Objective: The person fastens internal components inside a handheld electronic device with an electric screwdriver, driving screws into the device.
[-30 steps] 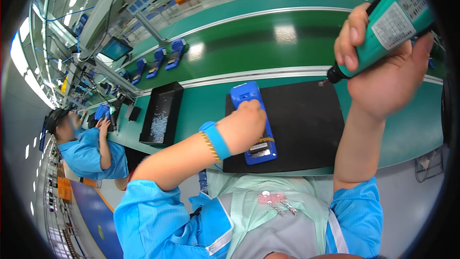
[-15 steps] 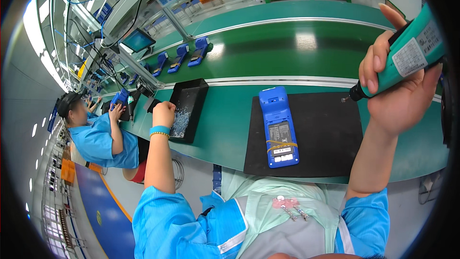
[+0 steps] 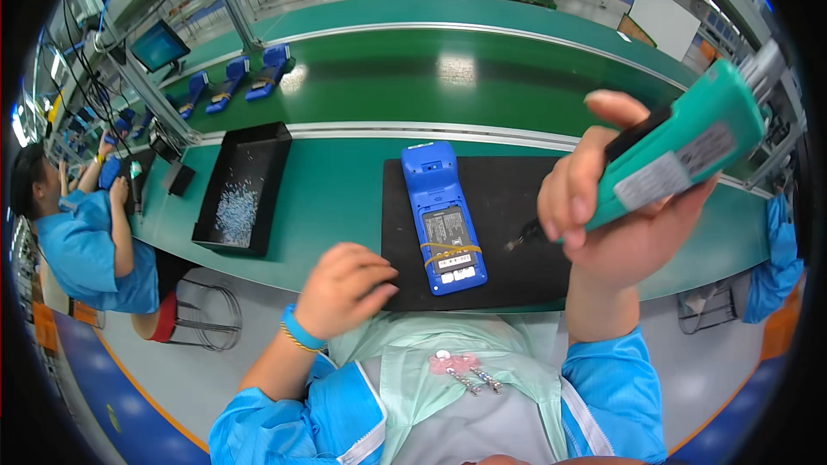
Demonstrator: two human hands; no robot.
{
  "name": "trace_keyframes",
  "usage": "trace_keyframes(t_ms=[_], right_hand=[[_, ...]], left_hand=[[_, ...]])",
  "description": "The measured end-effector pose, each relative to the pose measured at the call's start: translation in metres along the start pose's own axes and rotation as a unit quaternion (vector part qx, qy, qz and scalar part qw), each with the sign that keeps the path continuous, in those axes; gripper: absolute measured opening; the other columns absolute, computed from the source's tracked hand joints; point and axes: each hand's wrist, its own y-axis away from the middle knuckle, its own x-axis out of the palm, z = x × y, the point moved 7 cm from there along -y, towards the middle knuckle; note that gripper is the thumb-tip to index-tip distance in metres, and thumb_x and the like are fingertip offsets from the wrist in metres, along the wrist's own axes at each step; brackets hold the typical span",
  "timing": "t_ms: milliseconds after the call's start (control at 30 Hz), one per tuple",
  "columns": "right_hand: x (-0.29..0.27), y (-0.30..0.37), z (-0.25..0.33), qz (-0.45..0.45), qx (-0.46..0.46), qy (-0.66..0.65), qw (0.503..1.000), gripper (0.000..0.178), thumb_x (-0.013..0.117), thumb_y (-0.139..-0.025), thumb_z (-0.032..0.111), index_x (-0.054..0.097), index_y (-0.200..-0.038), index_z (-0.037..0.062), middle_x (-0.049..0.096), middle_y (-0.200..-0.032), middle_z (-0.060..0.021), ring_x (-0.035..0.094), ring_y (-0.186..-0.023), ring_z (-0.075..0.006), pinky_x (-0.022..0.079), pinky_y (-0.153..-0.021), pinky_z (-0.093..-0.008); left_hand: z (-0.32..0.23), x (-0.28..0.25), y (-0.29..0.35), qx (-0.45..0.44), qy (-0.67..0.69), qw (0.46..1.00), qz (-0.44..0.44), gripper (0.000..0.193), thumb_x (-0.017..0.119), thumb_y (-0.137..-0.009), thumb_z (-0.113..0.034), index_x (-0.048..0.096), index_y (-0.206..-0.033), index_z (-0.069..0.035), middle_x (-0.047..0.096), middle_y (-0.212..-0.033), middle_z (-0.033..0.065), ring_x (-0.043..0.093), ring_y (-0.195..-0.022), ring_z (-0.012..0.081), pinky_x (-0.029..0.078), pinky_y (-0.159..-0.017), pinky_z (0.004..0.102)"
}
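Observation:
A teal electric screwdriver (image 3: 680, 142) is gripped in my right hand (image 3: 616, 215), tilted with its dark tip down and left above the black mat (image 3: 525, 271). On the mat's left part lies a blue handheld terminal (image 3: 445, 217), back side up, a label in its recess and a tan rubber band around its lower half. My left hand (image 3: 346, 290) hovers just left of the terminal, thumb and fingers curled toward each other. Whatever may be between those fingertips is too small to make out. Farther left, a black tray (image 3: 274, 159) holds a heap of tiny bluish-silver pieces, screw-like (image 3: 237, 217).
Along the far green conveyor belt (image 3: 370, 77) stand several more blue terminals (image 3: 268, 71) at the left. A metal rail (image 3: 362, 131) borders the bench. At the left a co-worker in blue (image 3: 86, 245) works beside a monitor (image 3: 159, 46). A stool (image 3: 194, 323) stands below.
My left hand has come away from the tray, moving right toward the terminal. The screwdriver in my right hand is lower and nearer the terminal. The whole view has shifted to the right.

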Motion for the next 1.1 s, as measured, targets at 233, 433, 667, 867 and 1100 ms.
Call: trace_keyframes(t_ms=[233, 433, 667, 867, 1100], right_hand=[[0.022, 0.051, -0.067, 0.083, 0.078, 0.047, 0.992, 0.1, 0.024, -0.092, 0.082, 0.044, -0.137, -0.0047, 0.056, -0.064, -0.0092, 0.049, -0.043, -0.0167, 0.045, -0.045, -0.0335], [0.03, 0.064, -0.101, 0.141, 0.119, 0.021, 0.983, 0.096, 0.031, -0.094, 0.079, 0.041, -0.14, -0.0045, 0.06, -0.071, -0.0119, 0.054, -0.05, -0.0177, 0.047, -0.049, -0.0336], [0.038, 0.065, -0.104, 0.124, 0.107, -0.013, 0.986, 0.089, 0.041, -0.096, 0.072, 0.038, -0.14, -0.0059, 0.06, -0.074, -0.0119, 0.055, -0.052, -0.0189, 0.048, -0.05, -0.034], [0.04, 0.068, -0.106, 0.137, 0.113, 0.009, 0.984, 0.088, 0.042, -0.096, 0.071, 0.037, -0.14, -0.0059, 0.06, -0.074, -0.0114, 0.056, -0.053, -0.019, 0.047, -0.049, -0.0336], [0.043, 0.07, -0.108, 0.129, 0.106, 0.01, 0.986, 0.088, 0.043, -0.096, 0.07, 0.037, -0.139, -0.006, 0.06, -0.073, -0.0112, 0.056, -0.052, -0.0189, 0.048, -0.049, -0.0336]], left_hand=[[-0.022, 0.046, 0.014, 0.134, 0.028, 0.99, 0.022, 0.035, 0.08, -0.072, -0.015, 0.075, -0.106, -0.015, 0.066, -0.117, 0.0044, 0.061, -0.11, 0.0256, 0.051, -0.086, 0.0381], [-0.012, 0.054, 0.021, 0.154, 0.017, 0.987, 0.03, 0.039, 0.076, -0.075, -0.018, 0.074, -0.113, -0.018, 0.065, -0.124, 0.0047, 0.06, -0.115, 0.0252, 0.051, -0.086, 0.0369], [-0.008, 0.055, 0.026, 0.18, 0.009, 0.984, -0.011, 0.039, 0.075, -0.072, -0.017, 0.076, -0.111, -0.018, 0.065, -0.123, 0.0065, 0.061, -0.113, 0.0266, 0.052, -0.082, 0.0365], [-0.007, 0.052, 0.026, 0.176, 0.021, 0.984, -0.022, 0.038, 0.075, -0.072, -0.017, 0.077, -0.11, -0.018, 0.066, -0.122, 0.0063, 0.061, -0.111, 0.0257, 0.051, -0.082, 0.0354], [-0.008, 0.051, 0.026, 0.172, 0.017, 0.985, -0.026, 0.036, 0.074, -0.074, -0.018, 0.077, -0.11, -0.019, 0.066, -0.122, 0.0055, 0.062, -0.109, 0.0237, 0.05, -0.082, 0.0345]])
